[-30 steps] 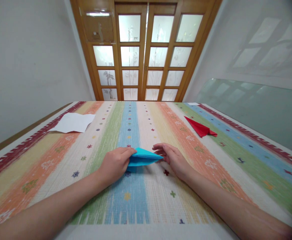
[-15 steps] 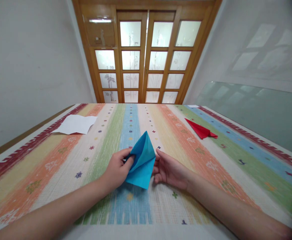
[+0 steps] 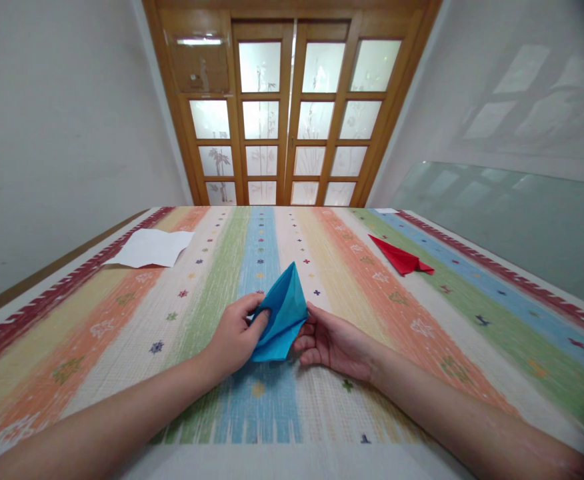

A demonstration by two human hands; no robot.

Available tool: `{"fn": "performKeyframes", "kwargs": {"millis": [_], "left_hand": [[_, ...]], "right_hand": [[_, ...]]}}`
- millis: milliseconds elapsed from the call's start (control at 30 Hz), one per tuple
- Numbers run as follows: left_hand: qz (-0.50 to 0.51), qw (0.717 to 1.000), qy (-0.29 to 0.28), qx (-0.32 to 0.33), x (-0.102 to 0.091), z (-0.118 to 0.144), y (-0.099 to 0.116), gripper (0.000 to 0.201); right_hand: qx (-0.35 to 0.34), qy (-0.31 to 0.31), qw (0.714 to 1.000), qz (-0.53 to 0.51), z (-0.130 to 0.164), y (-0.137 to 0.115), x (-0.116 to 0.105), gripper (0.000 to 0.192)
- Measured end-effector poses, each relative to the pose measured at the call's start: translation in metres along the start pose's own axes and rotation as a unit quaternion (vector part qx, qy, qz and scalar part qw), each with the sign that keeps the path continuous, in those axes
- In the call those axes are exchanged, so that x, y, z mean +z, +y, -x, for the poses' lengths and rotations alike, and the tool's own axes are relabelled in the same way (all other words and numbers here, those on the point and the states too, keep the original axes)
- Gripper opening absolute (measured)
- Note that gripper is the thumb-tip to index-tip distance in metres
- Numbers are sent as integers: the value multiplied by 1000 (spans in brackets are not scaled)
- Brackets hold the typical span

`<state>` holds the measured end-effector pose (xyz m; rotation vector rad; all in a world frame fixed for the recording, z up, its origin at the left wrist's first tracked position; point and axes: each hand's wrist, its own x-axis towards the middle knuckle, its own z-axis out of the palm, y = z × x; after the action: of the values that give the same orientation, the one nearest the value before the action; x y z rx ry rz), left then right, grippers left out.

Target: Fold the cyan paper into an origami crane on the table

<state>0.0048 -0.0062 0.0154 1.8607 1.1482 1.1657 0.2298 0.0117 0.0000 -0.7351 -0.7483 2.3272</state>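
- Bright blue paper, folded into a pointed kite-like shape (image 3: 283, 320), sits right between both hands, lifted off the striped woven tablecloth (image 3: 422, 327) with its tip pointing up and away.
- Left hand (image 3: 235, 337) is pinching the blue piece's left edge, thumb in front and fingers curled behind it.
- Right hand (image 3: 333, 341) is palm-up and cupped loosely, fingertips touching the right and lower edge of the paper. It looks more like propping than a tight grip.
- How far along: I'd say partway. The sheet already has several layers and crisp creases, so a good few folds look done, but it looks like an in-between shape rather than a finished model, and I can't say how many folds are left.
- Beyond the right hand, well apart and further out, lies a red folded paper piece (image 3: 401, 259), flat on the cloth, apparently finished.
- Beyond the left hand, far off toward the table's edge, there's a white sheet of paper (image 3: 149, 248) lying flat, corners a bit irregular.
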Motion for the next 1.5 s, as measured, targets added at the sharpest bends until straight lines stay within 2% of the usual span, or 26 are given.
{"fn": "performKeyframes", "kwargs": {"millis": [133,233,300,367,467,633,833,933,1233,1367,1500], "left_hand": [[14,998,57,4,3,2,-4,30],[23,993,110,34,5,4,-4,33],[6,992,110,69,4,4,-2,25],[-31,990,83,106,1,4,-1,20],[-68,987,56,138,-2,4,1,23],[-81,975,101,180,-5,3,4,22],[-96,975,64,188,-6,3,5,16],[-110,977,50,177,-7,2,2,21],[-160,966,-46,200,-4,4,-6,11],[-184,959,-60,208,-3,6,-9,16],[-189,958,-67,208,-3,5,-9,12]], "right_hand": [[14,-18,1000,7,2,0,0,49],[17,-23,1000,5,2,-1,-1,50],[19,-22,1000,1,2,-1,-2,51],[18,-20,1000,-1,2,-1,-2,51],[12,-19,1000,0,3,-1,-2,49],[4,-15,1000,4,4,-1,-2,49],[-3,-22,1000,3,5,-1,-3,47],[-24,-28,999,2,5,-1,-3,43],[-78,-16,994,70,3,8,3,36],[-82,-7,993,86,2,9,5,35],[-91,6,991,97,3,9,9,35]]}}
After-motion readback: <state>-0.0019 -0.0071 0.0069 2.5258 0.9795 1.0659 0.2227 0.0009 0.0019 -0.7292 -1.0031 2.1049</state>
